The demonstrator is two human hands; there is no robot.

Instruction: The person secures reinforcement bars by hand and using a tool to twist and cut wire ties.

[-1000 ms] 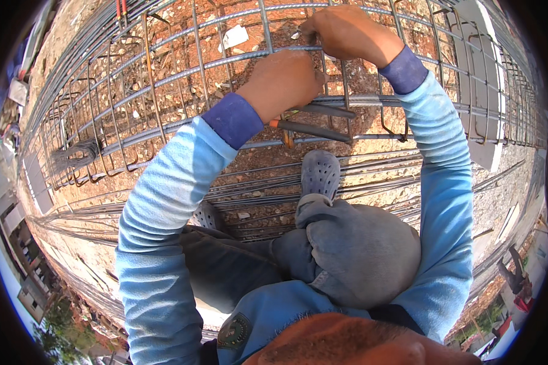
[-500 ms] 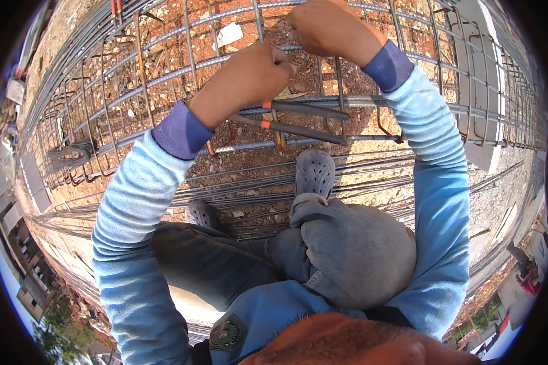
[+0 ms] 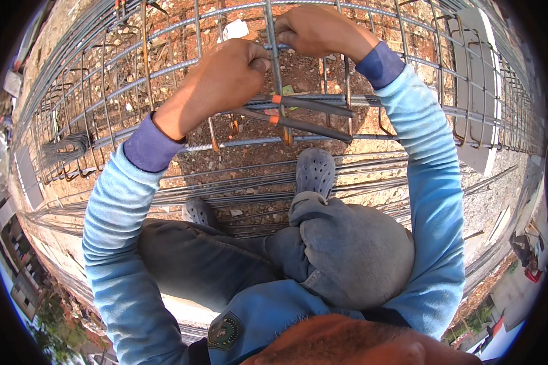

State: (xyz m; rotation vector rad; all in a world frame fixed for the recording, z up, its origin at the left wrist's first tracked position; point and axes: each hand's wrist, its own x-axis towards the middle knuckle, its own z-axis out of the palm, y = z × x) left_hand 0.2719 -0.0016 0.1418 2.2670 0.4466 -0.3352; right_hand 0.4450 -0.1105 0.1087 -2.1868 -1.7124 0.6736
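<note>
Left hand (image 3: 231,76) now left of upright bar (image 3: 276,67), right hand (image 3: 322,30) just right (both sat right of it second ago), so crossing (image 3: 274,46) between looks like work spot. Fingers curled in, can't tell if pinching anything. Pliers (image 3: 315,129) lie below.
</note>
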